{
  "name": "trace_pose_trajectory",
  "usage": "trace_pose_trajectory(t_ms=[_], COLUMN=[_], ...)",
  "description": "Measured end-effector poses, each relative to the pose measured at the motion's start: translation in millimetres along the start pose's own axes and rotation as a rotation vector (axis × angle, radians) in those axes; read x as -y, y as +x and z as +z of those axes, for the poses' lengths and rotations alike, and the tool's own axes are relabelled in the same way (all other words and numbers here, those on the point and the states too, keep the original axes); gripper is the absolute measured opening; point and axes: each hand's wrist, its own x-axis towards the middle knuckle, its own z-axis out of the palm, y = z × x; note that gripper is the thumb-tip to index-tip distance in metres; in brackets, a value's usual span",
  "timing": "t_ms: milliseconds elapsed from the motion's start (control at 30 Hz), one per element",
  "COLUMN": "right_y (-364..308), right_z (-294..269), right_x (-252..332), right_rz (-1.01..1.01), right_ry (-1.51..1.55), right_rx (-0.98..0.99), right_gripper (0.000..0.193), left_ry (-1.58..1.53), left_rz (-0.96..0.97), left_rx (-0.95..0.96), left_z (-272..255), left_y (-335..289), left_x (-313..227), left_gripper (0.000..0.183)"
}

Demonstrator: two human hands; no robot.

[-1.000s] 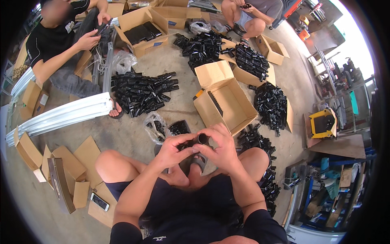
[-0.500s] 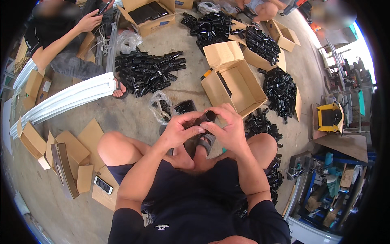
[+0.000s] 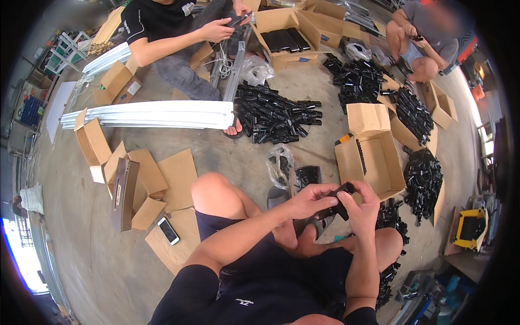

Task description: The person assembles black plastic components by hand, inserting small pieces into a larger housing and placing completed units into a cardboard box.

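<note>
Over my crossed legs, both hands hold a short black tubular part, tilted with one end up. My left hand grips it from the left, thumb along its side. My right hand is closed round it from the right, thumb on the near side. Fingers cover much of the tube. Just beyond my hands stands an open cardboard box with its flap raised. Clear plastic bags with small black parts, one bag and another bag, lie by my feet.
Heaps of black parts lie ahead, one pile left and another pile right. White metal profiles cross the left floor. A phone rests on cardboard. One co-worker's hand holds something dark; another person sits far right.
My view has swung left, so the surroundings appear farther right. The tube has turned: its open end faced me before, and now its side shows. Both hands keep hold.
</note>
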Motion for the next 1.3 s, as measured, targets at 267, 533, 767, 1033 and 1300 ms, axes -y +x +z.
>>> trace_pose_trajectory(t_ms=[267, 533, 767, 1033, 1300], right_y=[-2, 6, 33, 34, 74], right_z=[1, 7, 16, 132, 261], right_x=[-10, -30, -95, -170, -255], right_rz=[0.037, 0.109, 0.284, 0.002, -0.436], right_ry=[0.053, 0.251, 0.172, -0.435, -0.978], right_rx=[-0.014, 0.136, 0.14, 0.229, 0.382], right_gripper=[0.025, 0.03, 0.031, 0.02, 0.024], left_ry=[0.048, 0.093, 0.257, 0.841, 0.97], left_rz=[-0.186, -0.199, 0.101, 0.229, 0.265], left_rx=[-0.074, -0.277, -0.699, -0.921, -0.856], left_z=[0, 3, -33, -80, -81], left_y=[-1, -7, -2, -25, -15], left_x=[-9, -39, -96, -109, -118], left_gripper=[0.034, 0.026, 0.022, 0.036, 0.039])
